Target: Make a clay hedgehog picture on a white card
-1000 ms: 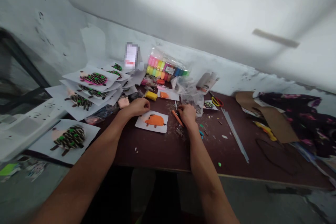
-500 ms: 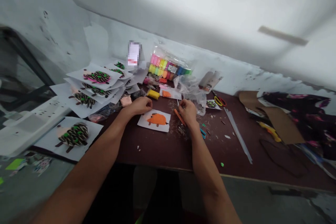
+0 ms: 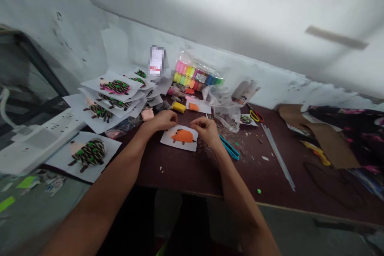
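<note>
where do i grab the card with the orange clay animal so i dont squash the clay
Take the white card by its near edge, coming from your side, with a light pinch on the bare strip below the orange clay animal. The clay sits mid-card, leaving that strip free. The card lies flat on the dark table, and your left hand and right hand are at its far side.

On the counter (image 3: 180,176), a paper card (image 3: 169,142) lies just below the left hand (image 3: 162,120) and right hand (image 3: 207,130). A stack of paper cards (image 3: 112,96) sits to its left, a bag of clay tubs (image 3: 198,74) behind it against the wall (image 3: 270,76), and scissors (image 3: 229,148) just right of it.
</note>
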`<state>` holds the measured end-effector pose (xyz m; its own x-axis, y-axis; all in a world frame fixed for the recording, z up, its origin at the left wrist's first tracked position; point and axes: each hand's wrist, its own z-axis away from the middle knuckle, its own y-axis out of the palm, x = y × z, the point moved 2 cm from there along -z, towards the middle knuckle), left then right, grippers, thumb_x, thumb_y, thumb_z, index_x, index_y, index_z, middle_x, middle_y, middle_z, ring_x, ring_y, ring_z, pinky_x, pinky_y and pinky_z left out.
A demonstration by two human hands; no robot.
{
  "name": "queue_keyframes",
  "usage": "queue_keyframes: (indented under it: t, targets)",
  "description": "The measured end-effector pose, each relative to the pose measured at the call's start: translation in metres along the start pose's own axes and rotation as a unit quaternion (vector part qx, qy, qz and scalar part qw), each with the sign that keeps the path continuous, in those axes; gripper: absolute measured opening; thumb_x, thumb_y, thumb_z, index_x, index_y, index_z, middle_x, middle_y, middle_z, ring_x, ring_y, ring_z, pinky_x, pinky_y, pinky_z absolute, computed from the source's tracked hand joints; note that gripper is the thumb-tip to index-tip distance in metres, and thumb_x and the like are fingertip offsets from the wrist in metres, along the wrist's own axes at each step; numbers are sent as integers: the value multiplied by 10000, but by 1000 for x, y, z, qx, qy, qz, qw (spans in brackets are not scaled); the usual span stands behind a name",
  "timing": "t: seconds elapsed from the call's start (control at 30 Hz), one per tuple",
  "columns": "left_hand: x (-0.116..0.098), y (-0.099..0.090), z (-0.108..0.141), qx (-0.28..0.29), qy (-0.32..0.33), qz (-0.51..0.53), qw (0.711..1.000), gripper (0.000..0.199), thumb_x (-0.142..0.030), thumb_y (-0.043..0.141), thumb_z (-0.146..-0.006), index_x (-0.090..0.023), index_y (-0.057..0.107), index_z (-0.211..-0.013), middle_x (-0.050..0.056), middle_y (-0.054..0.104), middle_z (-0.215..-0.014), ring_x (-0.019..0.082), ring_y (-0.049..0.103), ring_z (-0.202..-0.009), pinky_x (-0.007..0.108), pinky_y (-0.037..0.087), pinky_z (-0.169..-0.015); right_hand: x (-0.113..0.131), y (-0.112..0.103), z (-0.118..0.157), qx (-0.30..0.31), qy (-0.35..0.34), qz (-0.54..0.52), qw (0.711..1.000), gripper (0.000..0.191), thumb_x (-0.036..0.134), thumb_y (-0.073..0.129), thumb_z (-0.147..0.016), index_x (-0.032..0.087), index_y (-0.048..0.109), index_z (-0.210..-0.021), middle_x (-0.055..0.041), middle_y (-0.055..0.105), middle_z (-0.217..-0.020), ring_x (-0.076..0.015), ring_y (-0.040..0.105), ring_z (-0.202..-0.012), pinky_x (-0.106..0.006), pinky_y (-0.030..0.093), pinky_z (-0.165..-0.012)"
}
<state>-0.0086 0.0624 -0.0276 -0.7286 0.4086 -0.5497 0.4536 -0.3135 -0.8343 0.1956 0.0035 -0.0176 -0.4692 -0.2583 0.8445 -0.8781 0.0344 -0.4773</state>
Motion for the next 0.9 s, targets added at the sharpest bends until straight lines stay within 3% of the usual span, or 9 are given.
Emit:
queue_keyframes:
  t: [0.2, 0.33, 0.5, 0.67, 0.9]
  targets:
    - [1, 1, -1, -3, 10, -10, 1000, 209, -192, 536, -711, -161, 711, -821, 52, 716, -804, 177, 618, -732, 253, 417, -642, 5, 12, 6, 38, 15, -37, 998, 128, 294, 667, -750, 177, 716, -754, 4, 665, -677, -117, 542, -602, -230, 396, -578]
    - [0, 1, -1, -4, 6, -12, 1000, 205, -184, 540, -714, -165, 713, -823, 50, 715, -802, 176, 620, -740, 254, 420, -648, 12, 15, 11, 51, -1, 17, 999, 108, 249, 628, -799, 179, 709, -785, 12, 671, -702, -113, 551, -620, -228, 405, -606]
    - [-1, 1, 0, -1, 3, -14, 1000, 200, -173, 544, -725, -159, 709, -836, 55, 715, -820, 173, 623, -738, 254, 416, -638, 20, 23, 16, 55, -66, 119, 989, 109, 173, 617, -836, 190, 718, -801, -22, 704, -834, -144, 605, -778, -250, 435, -736]
    - [-2, 1, 0, -1, 6, -17, 1000, 193, -164, 545, -728, -151, 707, -831, 62, 715, -821, 181, 630, -754, 257, 420, -642, 20, 26, 17, 41, -48, 163, 985, 140, 143, 585, -861, 190, 716, -848, -20, 714, -834, -152, 612, -753, -255, 430, -719]
    - [-4, -1, 1, -2, 9, -18, 1000, 188, -158, 542, -714, -158, 702, -813, 50, 712, -797, 168, 626, -731, 244, 416, -630, 20, 30, 15, 44, -103, 227, 967, 121, 129, 611, -880, 178, 696, -809, -40, 671, -822, -174, 576, -796, -290, 417, -784]
